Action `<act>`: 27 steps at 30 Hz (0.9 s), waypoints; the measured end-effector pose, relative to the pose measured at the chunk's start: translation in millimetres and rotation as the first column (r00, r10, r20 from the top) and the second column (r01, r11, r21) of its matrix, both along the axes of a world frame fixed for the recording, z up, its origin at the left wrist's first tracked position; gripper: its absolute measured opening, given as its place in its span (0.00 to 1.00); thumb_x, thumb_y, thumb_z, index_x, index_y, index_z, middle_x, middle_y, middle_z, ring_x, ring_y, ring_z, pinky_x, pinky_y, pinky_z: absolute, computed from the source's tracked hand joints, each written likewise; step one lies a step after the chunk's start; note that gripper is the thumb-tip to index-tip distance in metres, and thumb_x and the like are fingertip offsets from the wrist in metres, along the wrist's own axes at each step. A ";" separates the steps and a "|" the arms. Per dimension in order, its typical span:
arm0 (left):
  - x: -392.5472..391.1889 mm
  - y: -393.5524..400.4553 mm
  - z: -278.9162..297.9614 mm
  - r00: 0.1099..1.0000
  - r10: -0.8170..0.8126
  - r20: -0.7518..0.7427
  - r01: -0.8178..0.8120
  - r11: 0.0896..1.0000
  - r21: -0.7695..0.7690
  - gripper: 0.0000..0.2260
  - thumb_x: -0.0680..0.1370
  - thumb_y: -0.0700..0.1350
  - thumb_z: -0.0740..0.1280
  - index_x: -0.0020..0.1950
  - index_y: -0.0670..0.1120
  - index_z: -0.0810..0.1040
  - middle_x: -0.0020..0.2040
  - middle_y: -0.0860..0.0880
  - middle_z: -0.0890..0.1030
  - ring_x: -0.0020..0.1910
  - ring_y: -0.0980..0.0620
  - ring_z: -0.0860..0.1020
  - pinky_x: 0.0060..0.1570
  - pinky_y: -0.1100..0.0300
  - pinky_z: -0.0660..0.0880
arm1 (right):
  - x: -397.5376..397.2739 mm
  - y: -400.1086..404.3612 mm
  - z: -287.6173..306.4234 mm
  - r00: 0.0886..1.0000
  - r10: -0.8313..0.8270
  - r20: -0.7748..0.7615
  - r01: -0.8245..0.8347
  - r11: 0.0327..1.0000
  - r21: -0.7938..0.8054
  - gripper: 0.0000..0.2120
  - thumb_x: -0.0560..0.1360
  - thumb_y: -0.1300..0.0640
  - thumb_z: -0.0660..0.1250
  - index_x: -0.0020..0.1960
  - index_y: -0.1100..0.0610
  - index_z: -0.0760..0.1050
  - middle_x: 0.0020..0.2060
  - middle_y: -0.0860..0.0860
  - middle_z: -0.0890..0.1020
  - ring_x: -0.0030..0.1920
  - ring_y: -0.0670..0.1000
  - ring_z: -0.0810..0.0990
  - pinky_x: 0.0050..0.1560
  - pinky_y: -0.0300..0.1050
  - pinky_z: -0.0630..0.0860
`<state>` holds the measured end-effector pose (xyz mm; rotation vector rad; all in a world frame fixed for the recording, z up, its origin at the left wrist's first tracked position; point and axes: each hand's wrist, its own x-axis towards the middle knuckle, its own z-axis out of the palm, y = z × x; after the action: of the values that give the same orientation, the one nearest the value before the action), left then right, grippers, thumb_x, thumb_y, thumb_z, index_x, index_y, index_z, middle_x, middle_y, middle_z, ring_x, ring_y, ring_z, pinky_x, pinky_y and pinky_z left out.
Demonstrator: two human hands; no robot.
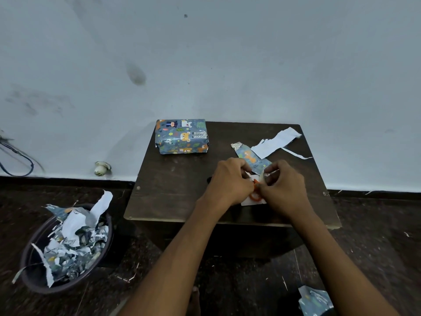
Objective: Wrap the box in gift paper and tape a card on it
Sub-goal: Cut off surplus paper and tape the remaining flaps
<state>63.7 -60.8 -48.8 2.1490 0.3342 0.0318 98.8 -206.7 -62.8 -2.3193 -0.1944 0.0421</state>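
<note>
Wrapped box (181, 136) beyond both hands' grip (257, 182)

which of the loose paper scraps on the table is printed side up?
The patterned strip, running diagonally from behind the hands toward the table's back right. The larger scrap and the thin sliver beyond it show only plain white.

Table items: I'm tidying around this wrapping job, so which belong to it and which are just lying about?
In use:
wrapped box
tape roll, gripped by left hand and right hand
white card

Lying about:
paper offcuts
scrap bin
</note>
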 end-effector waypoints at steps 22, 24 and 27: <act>-3.7 3.7 8.7 0.987 0.153 -0.050 -0.154 0.988 -0.009 0.10 0.70 0.39 0.74 0.50 0.47 0.83 0.47 0.49 0.84 0.45 0.53 0.83 0.47 0.57 0.82 | -8.4 25.1 7.7 0.996 0.083 -0.040 -0.076 0.983 0.169 0.14 0.68 0.67 0.74 0.49 0.54 0.77 0.37 0.49 0.83 0.37 0.45 0.82 0.37 0.40 0.80; -5.2 7.6 9.1 0.985 0.164 -0.053 -0.161 0.985 0.058 0.12 0.69 0.39 0.74 0.51 0.47 0.83 0.48 0.48 0.84 0.47 0.52 0.82 0.48 0.58 0.81 | -11.5 28.3 8.1 0.991 0.127 -0.027 -0.121 0.977 0.175 0.16 0.67 0.69 0.73 0.49 0.54 0.77 0.38 0.50 0.83 0.34 0.40 0.80 0.33 0.32 0.74; -8.4 9.4 8.9 0.981 0.173 -0.084 -0.162 0.980 0.119 0.12 0.67 0.42 0.75 0.49 0.48 0.82 0.48 0.49 0.84 0.47 0.50 0.82 0.49 0.54 0.81 | -13.0 31.1 7.9 0.985 0.172 0.004 -0.170 0.968 0.185 0.16 0.68 0.71 0.73 0.49 0.54 0.77 0.37 0.49 0.82 0.34 0.39 0.79 0.32 0.31 0.74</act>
<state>55.3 -51.4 -39.9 2.2318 0.5807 0.0466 85.8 -175.6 -54.8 -2.1116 -0.3767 0.1202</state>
